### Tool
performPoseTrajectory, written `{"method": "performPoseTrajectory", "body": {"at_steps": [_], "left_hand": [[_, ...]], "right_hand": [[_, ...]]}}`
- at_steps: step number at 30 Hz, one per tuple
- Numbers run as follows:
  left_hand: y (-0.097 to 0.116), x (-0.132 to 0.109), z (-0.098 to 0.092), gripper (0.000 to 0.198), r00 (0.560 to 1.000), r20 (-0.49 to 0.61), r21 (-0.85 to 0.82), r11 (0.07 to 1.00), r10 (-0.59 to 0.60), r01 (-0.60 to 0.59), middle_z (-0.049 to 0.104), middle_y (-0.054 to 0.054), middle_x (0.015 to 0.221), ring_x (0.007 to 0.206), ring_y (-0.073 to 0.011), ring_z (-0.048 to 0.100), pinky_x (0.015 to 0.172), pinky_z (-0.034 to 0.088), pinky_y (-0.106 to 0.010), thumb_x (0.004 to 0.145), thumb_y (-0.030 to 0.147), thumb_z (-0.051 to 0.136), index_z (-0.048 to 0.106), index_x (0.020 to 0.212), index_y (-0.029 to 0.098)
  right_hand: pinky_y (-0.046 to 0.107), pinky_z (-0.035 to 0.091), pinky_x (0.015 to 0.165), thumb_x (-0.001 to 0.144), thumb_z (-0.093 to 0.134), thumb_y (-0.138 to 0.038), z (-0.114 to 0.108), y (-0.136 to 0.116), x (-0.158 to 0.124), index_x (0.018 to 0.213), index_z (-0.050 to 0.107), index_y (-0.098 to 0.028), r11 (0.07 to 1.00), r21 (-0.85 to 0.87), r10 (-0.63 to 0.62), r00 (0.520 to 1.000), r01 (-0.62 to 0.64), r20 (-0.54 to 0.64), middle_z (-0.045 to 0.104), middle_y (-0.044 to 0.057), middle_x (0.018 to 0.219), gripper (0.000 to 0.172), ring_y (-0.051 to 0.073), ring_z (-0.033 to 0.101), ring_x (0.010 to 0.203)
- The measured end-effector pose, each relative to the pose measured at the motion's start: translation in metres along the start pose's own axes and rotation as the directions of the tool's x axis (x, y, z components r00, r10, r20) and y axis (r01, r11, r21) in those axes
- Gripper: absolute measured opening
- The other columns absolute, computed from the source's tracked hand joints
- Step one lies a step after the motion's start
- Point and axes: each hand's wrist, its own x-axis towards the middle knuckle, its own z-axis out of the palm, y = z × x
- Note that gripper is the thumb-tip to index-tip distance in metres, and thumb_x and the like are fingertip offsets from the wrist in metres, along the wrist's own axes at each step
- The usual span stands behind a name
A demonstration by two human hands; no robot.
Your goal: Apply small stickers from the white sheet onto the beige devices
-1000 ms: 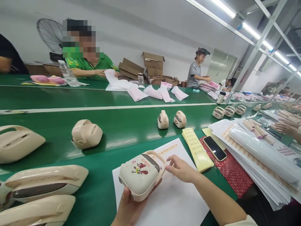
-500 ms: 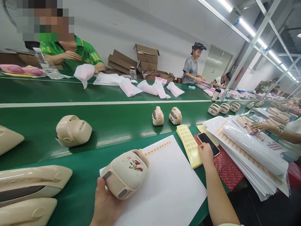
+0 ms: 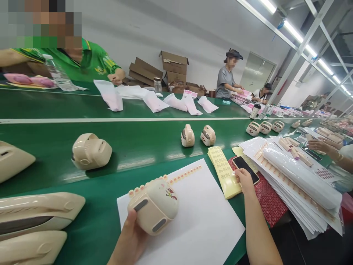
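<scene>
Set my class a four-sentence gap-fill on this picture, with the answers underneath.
1. The person's ____ hand holds a cream device.
2. The label sheet by the right hand is ____ in colour.
3. In the picture, the phone lies to the ____ of the label sheet.
4. The shirt at the upper left is ____.

Missing words: left; yellow; right; green.
</scene>
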Motion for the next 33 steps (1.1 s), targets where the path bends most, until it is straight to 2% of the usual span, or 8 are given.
{"method": "performPoseTrajectory", "body": {"at_steps": [4,6,10,13,18,27,30,33], "left_hand": [[-0.001,-0.002,0.007,0.068,0.999,-0.041,-0.032,0.999,-0.026,0.025,0.055,0.003,0.128,0.132,-0.0275,0.026,0.095,0.044,-0.040,0.066,0.060,0.060,0.042,0.128,0.037],[-0.002,-0.003,0.012,0.067,0.997,-0.061,-0.030,0.999,-0.039,0.037,0.052,0.003,0.132,0.133,-0.0256,0.025,0.097,0.042,-0.037,0.067,0.057,0.062,0.042,0.128,0.037],[-0.003,-0.006,0.024,0.066,0.995,-0.054,-0.009,0.997,-0.079,0.079,0.049,-0.003,0.134,0.128,-0.0296,0.033,0.089,0.049,-0.038,0.069,0.054,0.063,0.044,0.127,0.032],[-0.004,-0.009,0.029,0.067,0.997,-0.045,-0.020,0.998,-0.057,0.056,0.053,-0.006,0.129,0.119,-0.0310,0.045,0.080,0.053,-0.037,0.067,0.054,0.064,0.044,0.127,0.031],[-0.009,-0.010,0.030,0.068,0.999,-0.023,-0.048,0.998,-0.027,0.026,0.062,-0.006,0.116,0.100,-0.0278,0.060,0.070,0.054,-0.034,0.066,0.051,0.067,0.044,0.126,0.029],[-0.012,-0.010,0.031,0.064,1.000,-0.023,-0.023,1.000,-0.010,0.009,0.065,-0.005,0.107,0.101,-0.0266,0.059,0.063,0.052,-0.028,0.065,0.055,0.066,0.047,0.120,0.029],[-0.010,-0.010,0.031,0.063,1.000,-0.004,-0.014,1.000,-0.028,0.028,0.065,-0.005,0.107,0.101,-0.0263,0.058,0.062,0.052,-0.027,0.065,0.054,0.066,0.047,0.120,0.029],[-0.009,-0.010,0.030,0.063,1.000,-0.001,-0.009,1.000,-0.027,0.027,0.065,-0.005,0.107,0.099,-0.0260,0.059,0.062,0.052,-0.027,0.065,0.054,0.066,0.046,0.120,0.029]], "right_hand": [[0.028,0.038,0.056,0.057,0.055,-0.047,0.015,-0.018,-0.016,0.060,0.048,-0.021,0.984,0.175,-0.049,0.997,0.037,0.065,0.046,-0.001,0.061,0.027,0.013,0.044,0.057],[0.029,0.039,0.063,0.056,0.061,-0.046,0.033,-0.033,-0.033,0.059,0.050,-0.020,0.957,0.282,-0.119,0.980,0.070,0.160,0.051,0.002,0.069,0.027,0.015,0.048,0.067],[0.030,0.039,0.071,0.058,0.067,-0.038,0.073,-0.064,-0.078,0.057,0.055,-0.020,0.921,0.384,-0.248,0.847,0.056,0.471,0.053,0.004,0.086,0.022,0.019,0.050,0.085],[0.032,0.039,0.074,0.059,0.066,-0.036,0.095,-0.077,-0.102,0.059,0.057,-0.020,0.928,0.365,-0.283,0.763,0.066,0.581,0.050,0.005,0.090,0.018,0.021,0.049,0.092],[0.037,0.034,0.085,0.060,0.064,-0.034,0.112,-0.077,-0.112,0.058,0.058,-0.020,0.943,0.307,-0.295,0.753,0.129,0.588,0.047,0.005,0.090,0.016,0.024,0.045,0.104],[0.038,0.038,0.085,0.064,0.063,-0.025,0.111,-0.074,-0.107,0.059,0.057,-0.020,0.945,0.242,-0.324,0.737,0.220,0.593,0.048,0.005,0.088,0.010,0.024,0.047,0.103],[0.038,0.042,0.082,0.067,0.061,-0.023,0.111,-0.072,-0.106,0.060,0.056,-0.020,0.926,0.211,-0.375,0.722,0.312,0.582,0.048,0.005,0.088,0.009,0.023,0.050,0.099],[0.039,0.045,0.079,0.071,0.058,-0.020,0.112,-0.067,-0.108,0.062,0.053,-0.019,0.829,0.199,-0.544,0.673,0.522,0.500,0.048,0.006,0.087,0.010,0.022,0.051,0.092]]}}
